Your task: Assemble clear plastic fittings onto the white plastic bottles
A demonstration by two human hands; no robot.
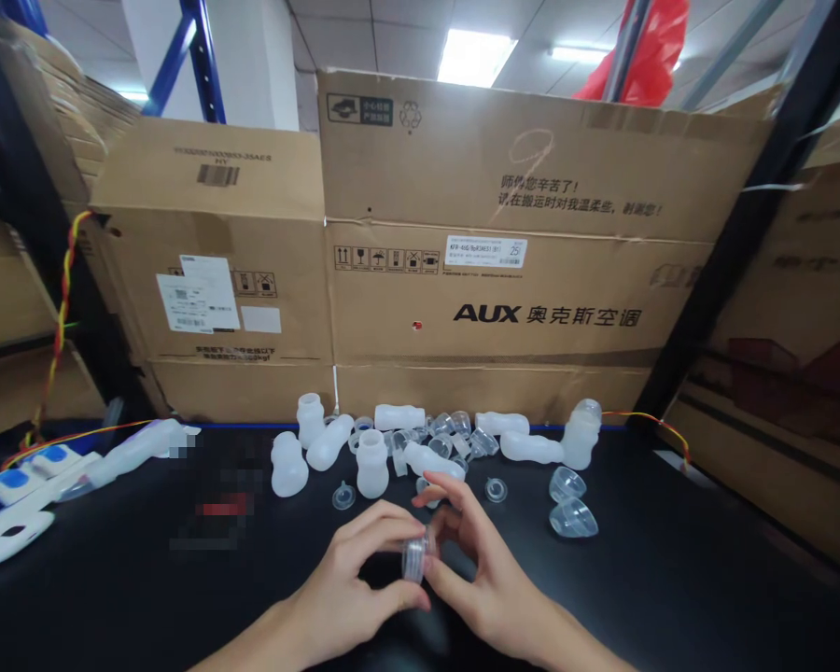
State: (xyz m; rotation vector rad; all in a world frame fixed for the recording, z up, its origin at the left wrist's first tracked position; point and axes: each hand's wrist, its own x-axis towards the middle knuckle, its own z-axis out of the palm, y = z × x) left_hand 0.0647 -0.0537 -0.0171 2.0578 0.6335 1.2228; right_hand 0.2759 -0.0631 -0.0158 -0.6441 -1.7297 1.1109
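Note:
Between my hands, above the black tabletop, is a small clear round plastic cap with a ribbed side. My left hand grips it from the left between thumb and fingers. From the right, my right hand pinches its other edge, with the upper fingers bent above it. White squeeze bottles stand and lie just beyond my hands. Among them is a pile of clear plastic cups. A flat clear disc with a nub lies left of my hands, and a similar disc lies to the right.
Two clear domed pieces lie at the right, near an upright white bottle. White plastic items lie at the left edge beside a red-yellow wire. Cardboard walls off the back, between dark rack posts.

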